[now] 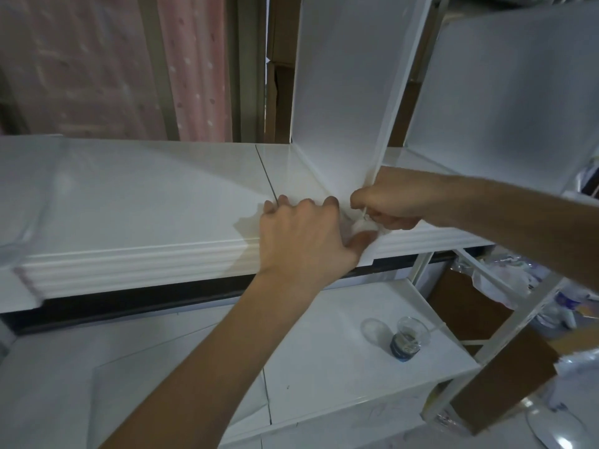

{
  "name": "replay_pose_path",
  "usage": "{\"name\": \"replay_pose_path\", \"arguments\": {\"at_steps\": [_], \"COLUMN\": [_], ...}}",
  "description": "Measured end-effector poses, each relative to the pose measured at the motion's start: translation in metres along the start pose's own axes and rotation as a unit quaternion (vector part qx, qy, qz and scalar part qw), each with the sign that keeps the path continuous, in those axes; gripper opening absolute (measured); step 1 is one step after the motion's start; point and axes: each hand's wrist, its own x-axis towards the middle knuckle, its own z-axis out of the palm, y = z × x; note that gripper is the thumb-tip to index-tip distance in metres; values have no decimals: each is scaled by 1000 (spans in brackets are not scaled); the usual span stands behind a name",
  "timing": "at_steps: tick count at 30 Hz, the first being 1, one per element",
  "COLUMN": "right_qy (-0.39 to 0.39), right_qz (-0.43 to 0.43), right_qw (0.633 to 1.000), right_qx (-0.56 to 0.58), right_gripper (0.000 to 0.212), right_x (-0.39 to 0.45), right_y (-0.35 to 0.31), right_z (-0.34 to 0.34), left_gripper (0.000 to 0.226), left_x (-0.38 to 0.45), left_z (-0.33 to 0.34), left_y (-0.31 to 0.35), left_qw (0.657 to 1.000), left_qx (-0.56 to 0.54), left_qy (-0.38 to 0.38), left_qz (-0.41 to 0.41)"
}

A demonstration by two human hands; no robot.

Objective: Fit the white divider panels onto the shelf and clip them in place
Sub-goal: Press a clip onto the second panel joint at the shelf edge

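A white divider panel (343, 92) stands upright on the white shelf top (146, 196), its front bottom corner at the shelf's ribbed front edge. My left hand (301, 234) lies flat over that front edge, fingers spread on the shelf, thumb pressed against a small white clip (363, 226) at the panel's corner. My right hand (392, 202) is closed around the panel's lower front edge right above the clip. A second white panel (505, 102) stands upright further right. The clip is mostly hidden by my fingers.
Below, a lower white shelf (324, 351) carries a clear glass (410, 338) with dark liquid. Pink dotted curtains (194, 66) hang behind. Brown cardboard (499, 380) and plastic bags (505, 280) lie at the right, beside the white shelf frame post (505, 332).
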Motion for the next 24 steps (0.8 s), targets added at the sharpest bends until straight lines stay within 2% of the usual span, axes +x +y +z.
{"name": "replay_pose_path", "arguments": {"at_steps": [3,7,11,14,16,18,21,22,24], "right_qy": [-72,-117,-137,-121,-82,-7,125,162,249], "right_qz": [32,61,70,53,28,-10,-80,-93,-106], "right_qw": [997,991,988,991,996,1000,984,971,932], "right_qx": [-1,-7,-2,-7,-6,-17,-102,-148,-240], "right_gripper": [52,46,43,46,49,59,73,76,78], "right_x": [1,3,4,2,1,-4,-19,-23,-26], "right_y": [-5,-9,-9,-6,-3,3,20,28,45], "right_z": [-10,-16,-19,-18,-13,-5,15,25,49], "left_gripper": [64,63,67,67,67,67,70,75,85], "left_x": [0,1,1,1,0,1,-4,-11,-33], "left_z": [1,-1,-1,0,-5,-12,-29,-32,-37], "left_y": [3,2,0,0,1,-5,-35,-50,-82], "left_qw": [1000,1000,1000,1000,1000,999,991,992,1000], "left_qx": [-6,-16,-15,-7,6,15,-63,-68,8], "left_qy": [-11,-13,-10,-14,-18,-41,-120,-110,-6], "left_qz": [-1,-8,0,-5,-5,7,8,-1,-25]}}
